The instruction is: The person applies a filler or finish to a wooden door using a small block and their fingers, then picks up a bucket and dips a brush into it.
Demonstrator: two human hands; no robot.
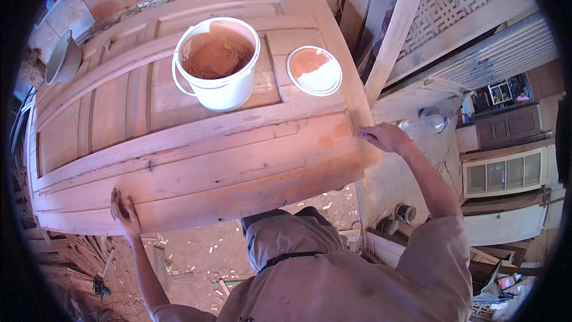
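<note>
A wooden panelled door lies flat in front of me, with an orange-brown smear near its right end. My left hand rests at its near edge, fingers apart and holding nothing. At the right end, my right hand has its fingers closed together by the door's edge; what they hold, if anything, is too small to make out. A white bucket stands on the door, with reddish-brown filler paste inside. To its right lies a round white lid, partly coated in the same paste.
A grey bowl sits at the door's far left. Beyond the right end lean a plank and a lattice panel. A clear plastic bottle lies past my right hand. Wood chips litter the floor.
</note>
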